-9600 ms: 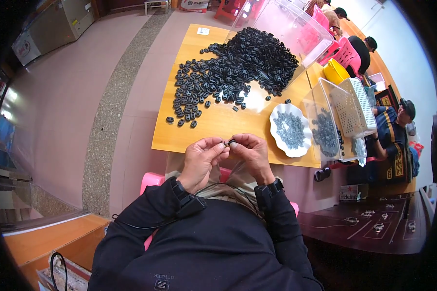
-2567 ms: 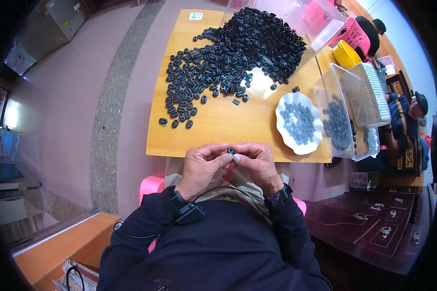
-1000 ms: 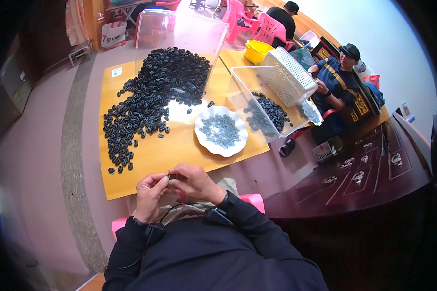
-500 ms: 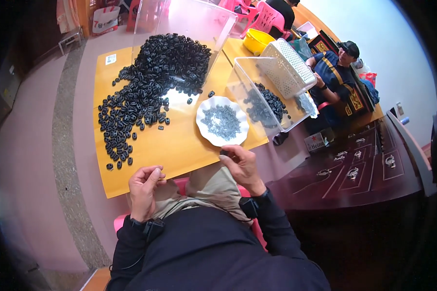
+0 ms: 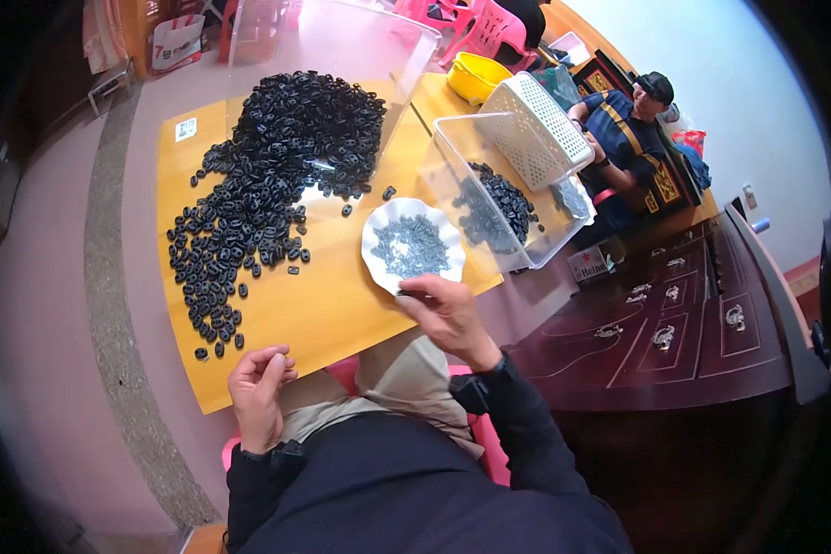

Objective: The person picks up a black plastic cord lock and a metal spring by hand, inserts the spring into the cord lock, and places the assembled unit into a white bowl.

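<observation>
My right hand [image 5: 448, 317] pinches a small black plastic piece [image 5: 405, 294] between thumb and fingertips, just in front of a scalloped white plate [image 5: 372, 268]. Small greyish translucent bits [image 5: 415, 242] cover the middle of that plate. At the table's near edge, my left hand [image 5: 259, 392] is closed, thumb against the curled fingers; whatever it may hold is hidden. A large heap of black oval pieces with holes [image 5: 309, 129] spills from a tipped clear plastic bin [image 5: 399, 46] and spreads toward the left hand.
On the right of the yellow table [image 5: 332, 309], a clear box [image 5: 535, 254] contains more black pieces, with a white perforated basket [image 5: 537, 129] leaning over it. A yellow basin [image 5: 477, 78] is behind. Another person [image 5: 626, 129] sits at the right, beyond a dark wooden cabinet [image 5: 619, 369].
My right hand has moved inward over the table, closer to the plate, still pinching the black piece. My left hand stays closed by the table edge. The whole view has shifted slightly.
</observation>
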Action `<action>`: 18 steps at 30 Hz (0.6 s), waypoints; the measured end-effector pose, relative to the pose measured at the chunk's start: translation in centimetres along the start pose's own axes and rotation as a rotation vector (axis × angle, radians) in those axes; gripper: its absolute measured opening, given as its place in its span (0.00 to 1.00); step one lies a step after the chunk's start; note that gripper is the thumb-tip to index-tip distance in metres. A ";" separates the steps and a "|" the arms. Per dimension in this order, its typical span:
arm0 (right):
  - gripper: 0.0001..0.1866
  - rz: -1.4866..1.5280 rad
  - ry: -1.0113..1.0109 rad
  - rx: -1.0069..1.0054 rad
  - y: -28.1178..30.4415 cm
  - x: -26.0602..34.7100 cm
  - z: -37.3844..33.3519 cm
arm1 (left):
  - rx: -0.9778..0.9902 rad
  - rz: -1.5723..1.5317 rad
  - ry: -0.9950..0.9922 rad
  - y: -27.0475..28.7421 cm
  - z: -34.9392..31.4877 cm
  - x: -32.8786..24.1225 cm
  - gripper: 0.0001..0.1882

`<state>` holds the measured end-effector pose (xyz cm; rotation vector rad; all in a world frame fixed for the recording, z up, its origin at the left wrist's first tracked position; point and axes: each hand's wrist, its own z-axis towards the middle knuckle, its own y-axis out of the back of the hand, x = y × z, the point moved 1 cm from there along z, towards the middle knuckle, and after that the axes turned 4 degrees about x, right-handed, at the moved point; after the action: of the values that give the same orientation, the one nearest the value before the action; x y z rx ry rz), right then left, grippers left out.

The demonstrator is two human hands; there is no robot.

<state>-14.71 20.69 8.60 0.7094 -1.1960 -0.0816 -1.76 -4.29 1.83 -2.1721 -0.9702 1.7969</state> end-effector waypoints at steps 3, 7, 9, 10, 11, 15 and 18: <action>0.09 0.084 0.176 0.078 -1.9 0.8 2.2 | 0.006 0.043 -0.021 0.3 0.1 0.3 0.06; 0.09 0.156 0.229 0.155 -4.0 1.2 3.9 | -0.022 0.053 -0.038 0.2 0.5 0.7 0.07; 0.10 0.161 0.247 0.191 -4.8 0.8 4.3 | -0.032 0.070 -0.060 -0.2 0.6 0.7 0.07; 0.10 0.157 0.265 0.212 -5.2 0.5 4.5 | 0.025 0.160 -0.072 -0.5 0.9 0.7 0.07; 0.10 0.160 0.262 0.235 -5.5 0.3 4.6 | 0.082 0.245 -0.080 -1.0 1.1 0.7 0.07; 0.12 0.235 0.272 0.308 -6.8 -0.4 5.0 | 0.097 0.231 -0.050 -0.8 1.8 0.8 0.07; 0.12 0.249 0.324 0.350 -6.8 0.3 5.5 | 0.125 0.268 -0.069 -0.5 1.9 0.7 0.07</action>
<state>-17.28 12.66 6.14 0.8352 -0.9846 0.4447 -3.65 -4.02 1.04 -2.2629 -0.5817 1.9991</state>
